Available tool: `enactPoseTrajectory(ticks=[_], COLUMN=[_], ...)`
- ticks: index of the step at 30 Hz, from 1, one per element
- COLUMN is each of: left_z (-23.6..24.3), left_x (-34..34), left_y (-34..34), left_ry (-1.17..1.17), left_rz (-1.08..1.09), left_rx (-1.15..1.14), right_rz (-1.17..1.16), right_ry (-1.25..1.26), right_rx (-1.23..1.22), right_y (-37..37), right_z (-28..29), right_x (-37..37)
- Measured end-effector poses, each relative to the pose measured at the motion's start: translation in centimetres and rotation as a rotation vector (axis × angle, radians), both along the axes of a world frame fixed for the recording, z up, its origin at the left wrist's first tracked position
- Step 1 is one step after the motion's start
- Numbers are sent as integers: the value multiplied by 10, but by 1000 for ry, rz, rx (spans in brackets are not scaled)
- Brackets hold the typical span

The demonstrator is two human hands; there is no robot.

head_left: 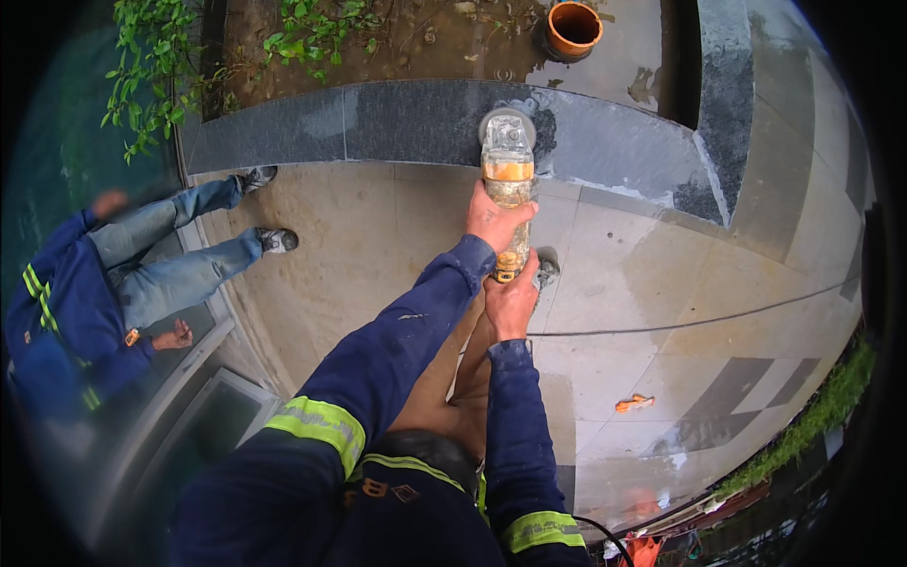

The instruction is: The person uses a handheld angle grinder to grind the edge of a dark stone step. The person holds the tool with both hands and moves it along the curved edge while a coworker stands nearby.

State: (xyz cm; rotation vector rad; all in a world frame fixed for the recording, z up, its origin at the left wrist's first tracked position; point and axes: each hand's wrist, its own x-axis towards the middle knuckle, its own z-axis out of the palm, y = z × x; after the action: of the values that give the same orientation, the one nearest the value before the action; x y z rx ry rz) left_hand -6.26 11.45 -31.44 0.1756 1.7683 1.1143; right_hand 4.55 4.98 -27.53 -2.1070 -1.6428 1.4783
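Closest to the wearer, below the angle grinder (508,172), two dark blue sleeves (397,321) reach up toward it, each with a lime reflective band. The right hand (511,304) is folded about the tool's rear end, its underside fingers out of my sight. A little farther out, the left hand (493,219) wraps the middle of the body, thumb lying across toward the right. So the grinder runs straight ahead out of both hands, its head beyond them. A shoe (547,269) shows just right of the tool's rear end.

I'd judge it a heavy, rigid thing, weighted toward the metal head and apt to twist or buzz in the grip; its casing, caked with pale grime, may feel gritty or slick if wet. The barrel and the rear end look the right places to hold, well back from the round disc (529,130) at the front. That disc lies over a dark stone slab (416,118); from up here I can't tell how firmly it presses, if at all.

Right of the grinder and lower, an orange glove-like item (635,403) lies on the pale paving (624,274), and a thin cord (680,329) crosses above it. Well left of the grinder is a co-worker (85,283) in blue. Farthest off, past the grinder's head, an orange pipe (574,30) stands in a muddy bed (425,47).
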Motion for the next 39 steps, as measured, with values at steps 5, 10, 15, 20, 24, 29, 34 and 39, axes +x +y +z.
enactPoseTrajectory(ticks=[5,10,15,20,24,29,34,39], left_z=[-11,-10,-14,-10,-10,-8,-14,-9], left_x=[-10,0,7,-10,-8,-2,-11,-5], left_y=[-2,-17,-13,-2,-13,-12,-9,-14], left_ry=[78,62,144,140,105,104,123,139], left_rz=[22,57,4,31,65,-17,2,15], left_rx=[45,32,12,17,2,-35,16,-16], right_rz=[28,55,46,79,62,16,57,49], right_ry=[71,34,37,70,89,49,70,74], right_rx=[26,5,30,-1,-24,-9,-3,-2], right_y=[6,-5,-3,11,5,-7,6,-3], right_z=[-5,-3,0,-4,-1,-6,-1,-6], right_x=[-3,6,10,0,0,1,-6,1])
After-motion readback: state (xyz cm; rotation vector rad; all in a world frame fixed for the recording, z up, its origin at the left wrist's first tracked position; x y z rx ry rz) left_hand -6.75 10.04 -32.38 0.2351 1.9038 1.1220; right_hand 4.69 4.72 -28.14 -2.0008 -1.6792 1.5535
